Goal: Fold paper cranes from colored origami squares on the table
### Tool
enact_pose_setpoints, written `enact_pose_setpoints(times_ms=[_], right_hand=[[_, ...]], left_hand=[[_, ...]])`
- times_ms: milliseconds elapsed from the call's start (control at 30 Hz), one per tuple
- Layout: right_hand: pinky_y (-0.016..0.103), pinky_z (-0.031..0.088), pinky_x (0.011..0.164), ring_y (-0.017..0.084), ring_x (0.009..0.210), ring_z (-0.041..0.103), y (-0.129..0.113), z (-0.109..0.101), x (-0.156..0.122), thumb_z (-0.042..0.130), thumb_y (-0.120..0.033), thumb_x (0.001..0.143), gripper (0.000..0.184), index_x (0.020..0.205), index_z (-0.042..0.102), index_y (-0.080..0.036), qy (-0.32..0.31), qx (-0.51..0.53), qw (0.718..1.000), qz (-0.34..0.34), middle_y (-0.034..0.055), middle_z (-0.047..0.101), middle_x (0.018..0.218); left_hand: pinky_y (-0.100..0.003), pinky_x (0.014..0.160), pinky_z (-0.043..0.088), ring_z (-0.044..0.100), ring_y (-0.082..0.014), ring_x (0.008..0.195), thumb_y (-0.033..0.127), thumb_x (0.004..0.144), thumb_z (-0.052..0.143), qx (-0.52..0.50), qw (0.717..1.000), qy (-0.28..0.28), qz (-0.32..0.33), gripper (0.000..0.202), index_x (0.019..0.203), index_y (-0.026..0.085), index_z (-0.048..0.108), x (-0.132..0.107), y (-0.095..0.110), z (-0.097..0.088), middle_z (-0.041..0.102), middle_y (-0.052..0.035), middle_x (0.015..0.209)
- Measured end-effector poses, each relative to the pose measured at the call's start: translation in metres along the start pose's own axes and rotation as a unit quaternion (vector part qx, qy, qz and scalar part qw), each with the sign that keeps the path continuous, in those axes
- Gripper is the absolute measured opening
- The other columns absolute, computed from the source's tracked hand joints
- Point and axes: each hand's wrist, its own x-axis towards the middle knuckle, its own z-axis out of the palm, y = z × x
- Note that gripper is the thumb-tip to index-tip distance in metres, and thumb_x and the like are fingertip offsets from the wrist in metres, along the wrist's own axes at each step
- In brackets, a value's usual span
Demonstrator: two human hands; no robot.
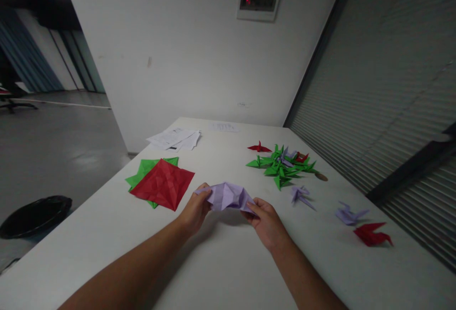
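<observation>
A creased sheet of lilac origami paper (230,197) is held just above the table, partly folded and bulging in the middle. My left hand (195,209) pinches its left end between thumb and fingers. At the right end, my right hand (264,220) grips the paper the same way, thumb on top. To the left lies a crumpled red paper square (166,184) over green paper sheets (143,170). A lilac paper crane (301,196) rests to the right, beyond my right hand.
A heap of green paper cranes (280,166) stands at the right back, with a red crane (259,147) behind it. Nearer are another lilac crane (349,214) and a red crane (372,234). Printed sheets (174,138) lie at the back left. A black-lined bin (35,217) stands left of the table.
</observation>
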Motion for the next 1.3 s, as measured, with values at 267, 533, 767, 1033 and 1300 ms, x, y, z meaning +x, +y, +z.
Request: enact_pose_setpoints(times_ms=[267,533,767,1033,1300], right_hand=[[0.03,0.054,0.076,0.016,0.074,0.063,-0.001,0.001,0.0,0.095,-0.036,0.061,0.035,0.066,0.067,-0.018,-0.014,0.031,0.999,0.012,0.001,0.069,0.07],[0.029,0.055,0.076,0.016,0.074,0.063,0.002,-0.003,0.001,0.094,-0.035,0.066,0.031,0.068,0.067,-0.018,-0.018,0.034,0.999,0.005,0.0003,0.07,0.072],[0.031,0.055,0.076,0.016,0.074,0.064,0.0,-0.001,-0.001,0.094,-0.034,0.065,0.032,0.067,0.067,-0.018,-0.019,0.037,0.999,0.004,0.0006,0.07,0.072],[0.029,0.054,0.074,0.016,0.073,0.064,-0.002,0.002,-0.002,0.096,-0.034,0.062,0.033,0.066,0.067,-0.018,-0.017,0.045,0.999,0.011,0.0005,0.07,0.071],[0.032,0.055,0.074,0.017,0.07,0.065,-0.012,0.007,-0.007,0.095,-0.031,0.064,0.03,0.068,0.068,-0.02,-0.057,0.077,0.995,0.012,0.001,0.073,0.072]], left_hand=[[-0.021,0.052,0.038,0.046,-0.0102,0.057,0.04,0.078,0.078,-0.015,1.0,0.019,0.0,0.037,0.075,0.02,0.047,0.001,0.001,0.002,0.046,0.0061,0.065],[-0.021,0.052,0.037,0.045,-0.0102,0.057,0.038,0.082,0.075,-0.018,1.0,0.018,0.01,0.034,0.076,0.02,0.047,0.003,-0.003,-0.004,0.045,0.006,0.065],[-0.021,0.052,0.036,0.046,-0.0104,0.058,0.039,0.082,0.075,-0.021,1.0,0.017,0.013,0.034,0.076,0.02,0.047,0.004,-0.004,-0.007,0.046,0.0059,0.066],[-0.021,0.054,0.037,0.048,-0.0109,0.058,0.038,0.083,0.075,-0.029,0.999,0.017,0.013,0.033,0.077,0.02,0.048,0.005,-0.005,-0.008,0.048,0.0054,0.066],[-0.022,0.05,0.035,0.05,-0.0115,0.056,0.036,0.08,0.078,-0.065,0.998,0.024,-0.012,0.035,0.077,0.021,0.046,0.003,0.001,-0.004,0.049,0.0055,0.065]])
